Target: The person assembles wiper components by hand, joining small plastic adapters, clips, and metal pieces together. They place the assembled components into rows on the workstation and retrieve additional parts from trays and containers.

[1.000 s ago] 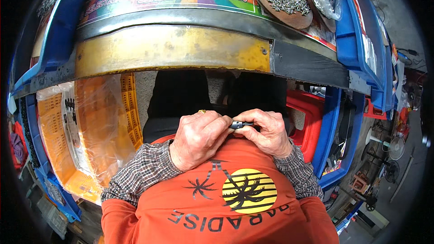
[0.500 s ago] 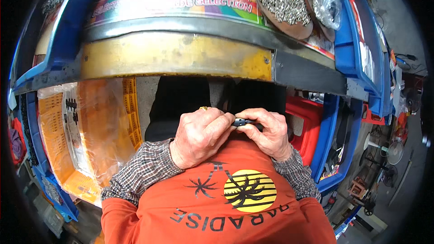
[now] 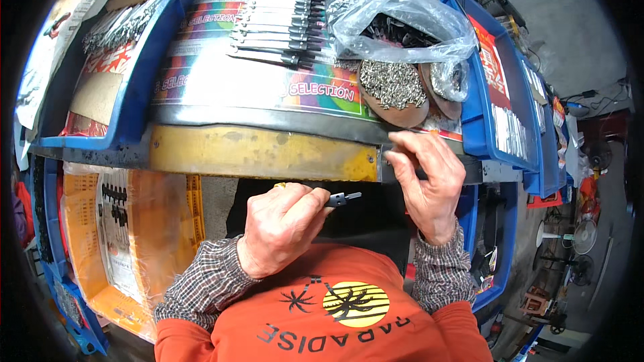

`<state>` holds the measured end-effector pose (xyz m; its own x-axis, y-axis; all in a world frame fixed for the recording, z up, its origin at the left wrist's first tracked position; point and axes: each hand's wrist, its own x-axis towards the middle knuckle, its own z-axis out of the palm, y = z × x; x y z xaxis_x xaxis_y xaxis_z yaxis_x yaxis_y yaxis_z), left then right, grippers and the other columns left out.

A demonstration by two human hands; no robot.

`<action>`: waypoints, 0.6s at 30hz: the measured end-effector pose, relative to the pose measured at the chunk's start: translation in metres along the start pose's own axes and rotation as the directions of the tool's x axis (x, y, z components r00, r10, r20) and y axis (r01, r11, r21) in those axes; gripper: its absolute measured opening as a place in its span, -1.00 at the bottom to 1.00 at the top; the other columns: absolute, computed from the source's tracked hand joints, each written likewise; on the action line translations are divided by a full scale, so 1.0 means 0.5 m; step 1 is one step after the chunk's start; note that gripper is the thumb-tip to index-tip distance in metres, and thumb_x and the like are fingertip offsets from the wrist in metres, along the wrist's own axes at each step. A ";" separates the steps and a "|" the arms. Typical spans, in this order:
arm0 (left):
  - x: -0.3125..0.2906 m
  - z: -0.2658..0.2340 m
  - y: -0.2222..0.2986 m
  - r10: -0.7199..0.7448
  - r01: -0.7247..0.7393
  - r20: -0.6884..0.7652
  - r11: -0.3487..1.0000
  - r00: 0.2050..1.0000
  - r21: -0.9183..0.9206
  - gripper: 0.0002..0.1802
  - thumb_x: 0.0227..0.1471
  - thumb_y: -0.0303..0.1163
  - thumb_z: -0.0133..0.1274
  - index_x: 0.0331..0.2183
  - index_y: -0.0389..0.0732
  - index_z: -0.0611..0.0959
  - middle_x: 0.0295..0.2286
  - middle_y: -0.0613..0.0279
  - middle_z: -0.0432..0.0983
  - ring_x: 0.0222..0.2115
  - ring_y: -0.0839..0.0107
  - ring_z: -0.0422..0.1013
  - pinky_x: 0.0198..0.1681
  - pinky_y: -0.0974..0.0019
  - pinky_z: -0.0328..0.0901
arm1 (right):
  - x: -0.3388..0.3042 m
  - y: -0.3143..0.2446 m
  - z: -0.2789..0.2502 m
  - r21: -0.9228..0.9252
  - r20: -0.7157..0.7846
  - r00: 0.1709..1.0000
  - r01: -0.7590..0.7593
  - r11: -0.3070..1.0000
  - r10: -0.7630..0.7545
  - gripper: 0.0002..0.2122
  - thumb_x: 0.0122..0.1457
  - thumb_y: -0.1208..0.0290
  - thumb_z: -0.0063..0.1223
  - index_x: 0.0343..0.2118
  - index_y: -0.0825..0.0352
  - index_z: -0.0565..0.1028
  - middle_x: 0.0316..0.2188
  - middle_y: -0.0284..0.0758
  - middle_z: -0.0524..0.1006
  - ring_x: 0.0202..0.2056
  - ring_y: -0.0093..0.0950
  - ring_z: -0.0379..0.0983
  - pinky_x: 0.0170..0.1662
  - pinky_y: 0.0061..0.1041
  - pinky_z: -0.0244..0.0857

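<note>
My left hand [image 3: 282,224] is closed around a small black cylindrical part [image 3: 337,199]. A thin metal tip juts from the part toward the right. Raised to the right is my right hand [image 3: 433,184], thumb and forefinger slightly apart at the bench's front edge, with nothing visible between them. Just beyond those fingertips stands a brown oval dish [image 3: 402,118] heaped with small silvery metal pieces [image 3: 392,84]. A second brown dish [image 3: 446,107] sits beside it, partly under clear plastic.
On the bench, a row of slim black-and-silver rods [image 3: 282,17] lies left of a clear bag [image 3: 436,33] with black parts. Blue bins [image 3: 127,94] flank the worktop. Below left is an orange crate [image 3: 90,261]; the yellow bench edge [image 3: 261,154] runs across.
My right hand has let go of the black part and moved up and right to the bench edge. My left hand keeps the part. The view now takes in more of the bench.
</note>
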<state>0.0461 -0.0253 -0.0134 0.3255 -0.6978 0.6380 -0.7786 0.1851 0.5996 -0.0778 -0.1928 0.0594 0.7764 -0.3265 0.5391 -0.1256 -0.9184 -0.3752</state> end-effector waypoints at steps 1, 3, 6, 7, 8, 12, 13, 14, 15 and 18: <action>0.001 -0.005 -0.001 0.007 -0.007 -0.003 1.000 1.000 0.000 -0.74 -0.31 -0.53 0.25 -0.43 -0.22 0.56 -0.64 0.28 0.35 -0.65 0.34 0.35 -0.59 0.33 0.27 | 0.005 0.009 0.002 -0.079 -0.005 1.000 -0.020 0.997 0.020 -0.79 -0.07 0.60 0.22 -0.31 0.38 0.54 -0.46 -0.26 0.52 -0.43 -0.36 0.44 -0.38 -0.43 0.31; 0.002 -0.012 -0.004 -0.040 0.040 0.019 0.999 0.999 0.010 -0.72 -0.31 -0.55 0.25 -0.42 -0.21 0.56 -0.62 0.27 0.36 -0.63 0.32 0.36 -0.58 0.31 0.26 | 0.016 0.028 0.008 -0.161 -0.014 0.999 -0.040 0.986 0.038 -0.80 -0.04 0.58 0.21 -0.29 0.38 0.55 -0.42 -0.27 0.52 -0.38 -0.39 0.42 -0.36 -0.46 0.31; -0.003 -0.020 -0.008 -0.075 0.075 0.013 0.997 0.997 0.004 -0.72 -0.29 -0.58 0.25 -0.40 -0.22 0.57 -0.59 0.21 0.42 -0.61 0.28 0.39 -0.55 0.28 0.28 | 0.029 0.046 0.022 -0.270 -0.013 1.000 -0.011 0.963 0.007 -0.76 -0.09 0.54 0.23 -0.28 0.36 0.55 -0.36 -0.26 0.50 -0.26 -0.28 0.36 -0.17 -0.34 0.25; -0.005 -0.023 -0.008 -0.104 0.103 0.034 0.995 0.994 0.010 -0.72 -0.28 -0.58 0.25 -0.39 -0.24 0.59 -0.57 0.17 0.46 -0.58 0.24 0.43 -0.54 0.27 0.30 | 0.029 0.048 0.025 -0.272 -0.014 1.000 -0.009 0.962 0.006 -0.76 -0.09 0.54 0.23 -0.28 0.36 0.55 -0.36 -0.26 0.50 -0.26 -0.28 0.36 -0.17 -0.34 0.25; -0.006 -0.023 -0.010 -0.110 0.110 0.036 0.994 0.993 0.000 -0.72 -0.28 -0.58 0.25 -0.39 -0.24 0.59 -0.57 0.17 0.46 -0.58 0.23 0.43 -0.53 0.27 0.30 | 0.029 0.050 0.028 -0.290 -0.013 1.000 -0.016 0.957 0.013 -0.76 -0.09 0.54 0.23 -0.28 0.36 0.55 -0.36 -0.25 0.49 -0.26 -0.29 0.36 -0.18 -0.35 0.25; -0.010 -0.018 -0.014 -0.122 0.122 0.039 0.992 0.992 -0.007 -0.72 -0.28 -0.58 0.25 -0.39 -0.24 0.59 -0.57 0.17 0.46 -0.58 0.23 0.43 -0.54 0.27 0.30 | 0.027 0.060 0.039 -0.315 -0.013 1.000 -0.015 0.949 0.012 -0.74 -0.11 0.52 0.26 -0.28 0.37 0.55 -0.35 -0.25 0.46 -0.26 -0.27 0.34 -0.21 -0.32 0.25; -0.010 -0.017 -0.014 -0.109 0.109 0.024 0.994 0.994 -0.008 -0.73 -0.28 -0.59 0.24 -0.40 -0.23 0.57 -0.58 0.19 0.44 -0.60 0.26 0.41 -0.56 0.28 0.28 | 0.028 0.060 0.041 -0.318 -0.010 1.000 -0.007 0.948 0.004 -0.72 -0.14 0.52 0.28 -0.29 0.38 0.54 -0.36 -0.24 0.45 -0.26 -0.25 0.33 -0.23 -0.30 0.26; -0.009 -0.017 -0.013 -0.095 0.096 0.010 0.995 0.995 -0.010 -0.73 -0.29 -0.59 0.23 -0.40 -0.23 0.56 -0.59 0.22 0.41 -0.62 0.28 0.38 -0.57 0.28 0.26 | 0.029 0.059 0.042 -0.317 -0.013 1.000 -0.009 0.948 0.006 -0.74 -0.14 0.51 0.28 -0.31 0.38 0.54 -0.36 -0.24 0.44 -0.27 -0.25 0.33 -0.23 -0.30 0.26; -0.009 -0.017 -0.013 -0.095 0.095 0.008 0.995 0.995 -0.008 -0.73 -0.29 -0.59 0.23 -0.40 -0.23 0.56 -0.59 0.22 0.41 -0.62 0.28 0.38 -0.57 0.28 0.26 | 0.030 0.059 0.043 -0.317 -0.014 1.000 -0.007 0.948 0.003 -0.74 -0.14 0.51 0.28 -0.31 0.38 0.54 -0.36 -0.24 0.44 -0.27 -0.25 0.33 -0.23 -0.30 0.26; -0.011 -0.016 -0.012 -0.091 0.091 0.002 0.996 0.996 0.000 -0.73 -0.28 -0.59 0.23 -0.40 -0.23 0.57 -0.59 0.22 0.41 -0.62 0.28 0.38 -0.57 0.28 0.26 | 0.029 0.059 0.046 -0.313 -0.030 1.000 -0.019 0.950 0.010 -0.76 -0.12 0.49 0.28 -0.34 0.37 0.53 -0.38 -0.24 0.44 -0.29 -0.25 0.32 -0.25 -0.30 0.24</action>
<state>0.0534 -0.0171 -0.0164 0.3941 -0.7134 0.5794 -0.7456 0.1205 0.6554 -0.0559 -0.2195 0.0391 0.7562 -0.3425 0.5575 -0.3274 -0.9358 -0.1307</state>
